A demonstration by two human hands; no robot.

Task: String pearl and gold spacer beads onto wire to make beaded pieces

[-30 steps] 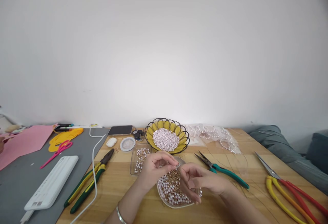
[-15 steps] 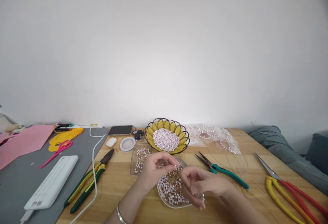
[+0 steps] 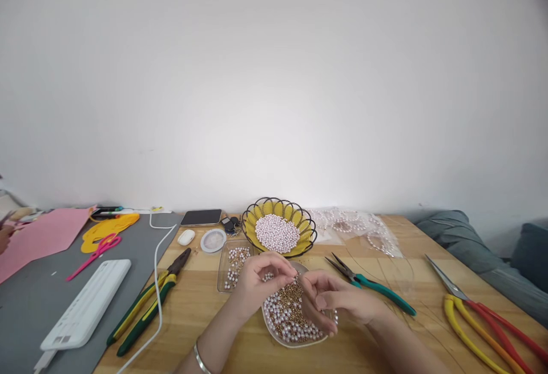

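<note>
My left hand (image 3: 263,282) is closed in a pinch above the far part of a shallow dish (image 3: 274,340) of pearl and gold beads (image 3: 286,311). What sits between its fingertips is too small to make out. Close beside it, my right hand (image 3: 331,301) is curled shut over the dish's right side. A few pearl beads (image 3: 335,317) show at its outer edge, apparently part of a short string held in it; the fingers hide the rest. A clear square tray (image 3: 221,274) with loose beads lies left of the dish.
A yellow basket (image 3: 309,242) of pearls stands behind. Green-handled pliers (image 3: 381,291) and large scissors (image 3: 464,300) lie right; bigger pliers (image 3: 149,300), a white cable (image 3: 157,282) and a power bank (image 3: 88,305) lie left. Another person's hand (image 3: 5,237) shows far left.
My right hand has shifted slightly left and up, closer to my left fingertips, and the beads at its edge moved with it. Another person's hand has appeared at the far left.
</note>
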